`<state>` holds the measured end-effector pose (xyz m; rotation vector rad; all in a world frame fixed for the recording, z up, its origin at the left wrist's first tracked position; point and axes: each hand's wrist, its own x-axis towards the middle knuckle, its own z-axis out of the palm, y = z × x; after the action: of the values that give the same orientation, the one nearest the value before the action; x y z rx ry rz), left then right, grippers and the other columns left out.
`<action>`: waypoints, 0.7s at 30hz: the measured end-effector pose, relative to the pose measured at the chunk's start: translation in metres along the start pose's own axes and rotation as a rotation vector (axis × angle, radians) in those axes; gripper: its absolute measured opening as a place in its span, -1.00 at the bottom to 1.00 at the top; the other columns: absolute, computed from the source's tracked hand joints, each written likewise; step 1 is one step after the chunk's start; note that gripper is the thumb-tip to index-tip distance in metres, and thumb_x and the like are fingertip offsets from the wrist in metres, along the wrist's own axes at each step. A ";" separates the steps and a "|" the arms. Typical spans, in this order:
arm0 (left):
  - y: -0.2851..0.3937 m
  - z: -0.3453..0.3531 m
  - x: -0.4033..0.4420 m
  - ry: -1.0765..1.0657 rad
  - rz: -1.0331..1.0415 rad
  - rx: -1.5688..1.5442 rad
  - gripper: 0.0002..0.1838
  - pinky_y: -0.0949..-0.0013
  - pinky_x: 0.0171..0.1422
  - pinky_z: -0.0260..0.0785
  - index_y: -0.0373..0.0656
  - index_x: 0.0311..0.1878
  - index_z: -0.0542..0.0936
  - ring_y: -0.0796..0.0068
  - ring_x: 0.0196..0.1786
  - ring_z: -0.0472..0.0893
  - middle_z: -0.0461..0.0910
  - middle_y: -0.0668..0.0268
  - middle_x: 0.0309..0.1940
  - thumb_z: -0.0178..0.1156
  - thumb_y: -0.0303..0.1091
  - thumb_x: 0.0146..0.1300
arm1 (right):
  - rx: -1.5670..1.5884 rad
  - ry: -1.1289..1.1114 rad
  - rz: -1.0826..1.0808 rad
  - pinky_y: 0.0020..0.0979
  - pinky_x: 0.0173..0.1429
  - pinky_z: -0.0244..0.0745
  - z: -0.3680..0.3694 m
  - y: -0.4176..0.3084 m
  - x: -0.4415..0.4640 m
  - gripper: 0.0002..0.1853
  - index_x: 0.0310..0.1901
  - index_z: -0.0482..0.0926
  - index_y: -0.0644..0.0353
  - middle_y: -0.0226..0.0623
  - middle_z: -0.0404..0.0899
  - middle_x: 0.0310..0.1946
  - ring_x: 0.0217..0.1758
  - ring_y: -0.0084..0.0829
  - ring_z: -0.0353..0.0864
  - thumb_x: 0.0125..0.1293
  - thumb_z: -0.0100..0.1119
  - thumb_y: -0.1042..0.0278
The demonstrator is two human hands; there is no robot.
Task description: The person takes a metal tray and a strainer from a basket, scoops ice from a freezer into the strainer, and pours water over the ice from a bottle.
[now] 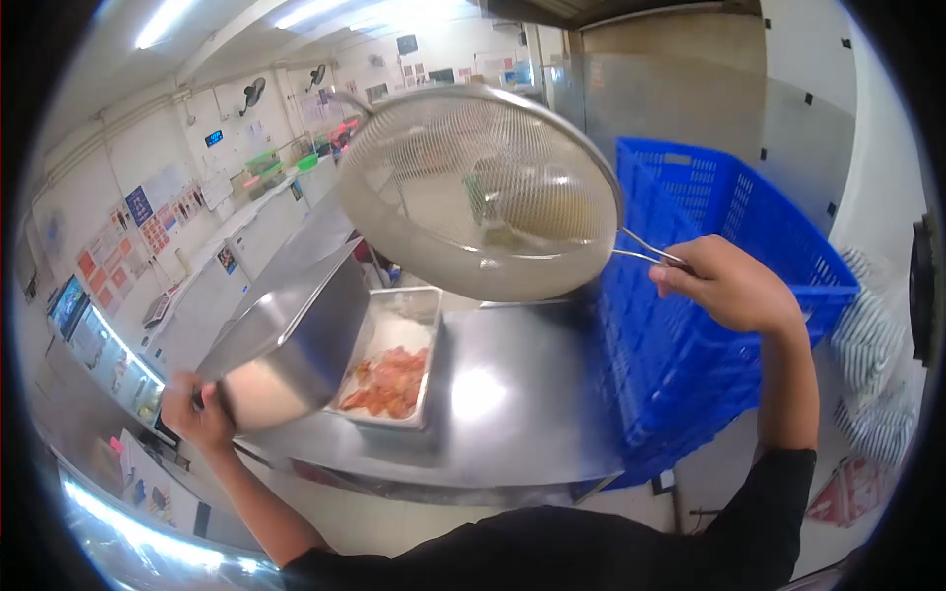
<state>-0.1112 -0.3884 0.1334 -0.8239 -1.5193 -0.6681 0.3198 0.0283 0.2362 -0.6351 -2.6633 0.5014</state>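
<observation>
My right hand (724, 281) is closed around the wire handle of a large round mesh strainer (473, 197), raised above the steel table. The mesh is see-through and I make out nothing lying in it. At the left, my closed left hand (200, 414) grips the near end of a deep stainless steel pan (310, 340), which looks tilted; a dark bit shows at the fingers. Beside that pan, a shallow metal tray (431, 369) sits on the table, holding raw pinkish-orange meat pieces (389, 384) at its near end and white powder (399, 330) at its far end.
The steel table (512, 394) stretches in front of me. Tall blue plastic crates (655, 364) stand close on its right, with striped bags (872, 355) beyond. White chest freezers (266, 236) line the left wall, with green tubs (307, 162) on top.
</observation>
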 end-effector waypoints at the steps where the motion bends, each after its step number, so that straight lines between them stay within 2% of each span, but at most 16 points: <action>1: -0.026 -0.014 -0.015 -0.015 0.000 -0.005 -0.31 0.24 -0.38 0.15 -0.22 -0.48 0.46 0.24 -0.48 0.41 0.40 0.23 -0.55 0.10 0.32 0.41 | 0.060 -0.028 -0.049 -0.23 -0.26 0.37 0.024 -0.013 0.012 -0.58 -0.30 0.58 0.36 -0.16 0.50 -0.53 -0.48 -0.25 0.45 0.52 0.13 0.09; 4: -0.106 -0.055 -0.052 -0.044 -0.004 -0.012 -0.29 0.24 -0.40 0.09 -0.23 -0.50 0.41 0.26 -0.49 0.37 0.33 0.24 -0.57 0.07 0.33 0.43 | 0.272 -0.259 -0.067 -0.36 -0.35 0.31 0.103 -0.055 0.058 -0.58 -0.25 0.53 0.27 -0.42 0.37 -0.54 -0.49 -0.48 0.35 0.57 0.09 0.02; 7: -0.169 -0.083 -0.104 0.017 -0.089 0.012 -0.24 0.25 -0.42 0.03 -0.22 -0.54 0.35 0.31 -0.53 0.31 0.26 0.28 -0.60 -0.01 0.39 0.43 | 0.634 -0.531 0.084 -0.50 -0.49 0.13 0.174 -0.114 0.102 -0.62 -0.33 0.39 0.09 -0.60 0.20 -0.55 -0.55 -0.66 0.19 0.60 0.06 0.01; 11: -0.221 -0.124 -0.142 0.004 -0.204 0.062 -0.17 0.25 -0.42 0.07 -0.19 -0.56 0.38 0.32 -0.52 0.34 0.30 0.27 -0.61 -0.16 0.49 0.43 | 0.995 -0.735 0.214 -0.56 -0.57 -0.07 0.259 -0.184 0.167 -0.68 -0.32 0.33 0.02 -0.63 0.17 -0.54 -0.62 -0.73 0.03 0.59 0.09 0.07; 14: -0.241 -0.133 -0.157 0.020 -0.261 0.064 -0.17 0.26 -0.42 0.09 -0.17 -0.57 0.38 0.31 -0.54 0.33 0.29 0.27 -0.63 -0.18 0.50 0.43 | 1.079 -0.878 0.214 -0.56 -0.59 -0.10 0.301 -0.232 0.211 -0.68 -0.32 0.31 0.01 -0.63 0.16 -0.56 -0.64 -0.74 0.01 0.59 0.10 0.09; 17: -0.277 -0.141 -0.182 -0.027 -0.212 0.094 -0.19 0.24 -0.43 0.09 -0.14 -0.57 0.39 0.28 -0.58 0.32 0.30 0.27 -0.64 -0.17 0.50 0.42 | 1.121 -0.976 0.140 -0.56 -0.61 -0.14 0.347 -0.268 0.251 -0.70 -0.31 0.34 0.02 -0.65 0.16 -0.58 -0.66 -0.75 0.01 0.57 0.13 0.11; 18: -0.290 -0.142 -0.189 -0.047 -0.167 0.097 -0.19 0.23 -0.42 0.15 -0.15 -0.56 0.42 0.27 -0.56 0.37 0.34 0.26 -0.63 -0.14 0.48 0.42 | 1.127 -1.012 0.109 -0.56 -0.61 -0.15 0.361 -0.282 0.263 -0.70 -0.31 0.35 0.02 -0.66 0.15 -0.59 -0.65 -0.75 0.01 0.56 0.13 0.11; 21: -0.320 -0.143 -0.200 -0.128 -0.076 0.114 -0.22 0.22 -0.39 0.28 -0.18 -0.53 0.51 0.21 -0.52 0.48 0.44 0.24 -0.61 -0.03 0.46 0.38 | 1.030 -0.945 0.051 -0.57 -0.60 -0.11 0.407 -0.322 0.301 -0.67 -0.32 0.37 0.04 -0.65 0.16 -0.60 -0.65 -0.75 0.04 0.51 0.21 0.07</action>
<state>-0.2822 -0.7134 -0.0334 -0.7369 -1.6954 -0.5871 -0.2166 -0.1979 0.0905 -0.1149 -2.5074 2.4186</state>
